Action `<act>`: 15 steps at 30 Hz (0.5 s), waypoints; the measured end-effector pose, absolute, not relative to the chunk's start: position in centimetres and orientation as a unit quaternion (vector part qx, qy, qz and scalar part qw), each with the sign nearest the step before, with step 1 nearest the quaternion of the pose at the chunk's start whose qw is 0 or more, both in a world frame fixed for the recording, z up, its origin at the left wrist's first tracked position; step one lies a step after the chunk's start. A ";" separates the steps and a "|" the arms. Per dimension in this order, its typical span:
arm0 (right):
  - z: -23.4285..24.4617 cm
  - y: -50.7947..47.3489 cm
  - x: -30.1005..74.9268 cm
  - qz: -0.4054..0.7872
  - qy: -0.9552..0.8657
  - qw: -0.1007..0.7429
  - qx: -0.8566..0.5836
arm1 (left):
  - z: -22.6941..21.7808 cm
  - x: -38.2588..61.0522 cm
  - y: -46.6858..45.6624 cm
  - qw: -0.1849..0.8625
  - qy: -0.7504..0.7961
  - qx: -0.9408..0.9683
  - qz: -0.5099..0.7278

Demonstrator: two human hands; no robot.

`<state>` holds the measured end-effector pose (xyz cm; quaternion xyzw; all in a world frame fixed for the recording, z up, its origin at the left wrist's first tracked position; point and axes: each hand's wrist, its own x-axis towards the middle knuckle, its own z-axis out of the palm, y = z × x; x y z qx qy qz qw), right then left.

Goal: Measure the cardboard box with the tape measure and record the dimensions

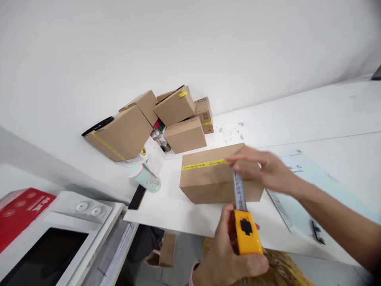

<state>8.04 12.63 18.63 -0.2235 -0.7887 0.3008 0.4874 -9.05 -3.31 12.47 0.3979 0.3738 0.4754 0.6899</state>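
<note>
My left hand (226, 254) is wrapped round a yellow tape measure (249, 240) with a black button, just in front of the table's near edge. Its metal blade (239, 192) is drawn out a short way, up to my right hand (262, 167). The fingers of that hand pinch the blade's end over the top of a closed cardboard box (205, 174). Yellow printed tape runs along the box's top. My right hand hides part of the box's right side, and whether the blade's end touches the cardboard I cannot tell.
Several cardboard boxes (184, 135) are piled by the wall. A mint-green tumbler (145, 178) stands left on the white table (178, 214). Pale blue sheets (315, 186) and a black pen-like item (318, 232) lie right. A microwave (50, 242) is at lower left.
</note>
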 end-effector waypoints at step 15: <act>12.8 13.6 10.7 0.334 -0.580 0.468 -0.577 | 12.8 -20.3 3.1 0.243 0.478 0.274 0.798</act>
